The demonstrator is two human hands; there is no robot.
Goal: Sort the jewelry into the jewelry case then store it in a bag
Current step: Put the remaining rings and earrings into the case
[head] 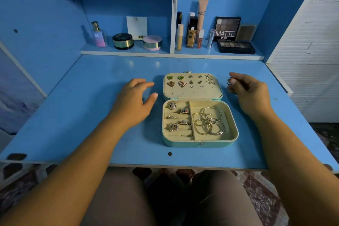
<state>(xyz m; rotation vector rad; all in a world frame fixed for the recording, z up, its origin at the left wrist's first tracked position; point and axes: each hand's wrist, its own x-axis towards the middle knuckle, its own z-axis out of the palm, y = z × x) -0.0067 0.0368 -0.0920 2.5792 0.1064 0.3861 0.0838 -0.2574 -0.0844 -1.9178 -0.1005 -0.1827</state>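
- Right now the jewelry case (200, 143) is lying open and flat near the middle of the blue desk (102, 134), its mint-green shell showing a cream lining.
- Its lid (192, 94) is lying on the far side, carrying pairs of earrings (180, 78) pinned in rows. The near half is holding chunky rings (172, 105) tucked into rolls on the left and thin hoops (211, 122) piled in the right compartment.
- Behind the desk, a shelf (128, 51) is carrying a perfume bottle (99, 35), round compacts (122, 41), tubes (202, 14) and an eyeshadow palette (227, 29), all well apart from the case.
- The left hand (134, 101) is lying low over the desk just left of the case, fingers loosely spread and holding nothing.
- The right hand (251, 93) is hovering just right of the lid, pinching a small silver band (229, 80) between thumb and fingertip.
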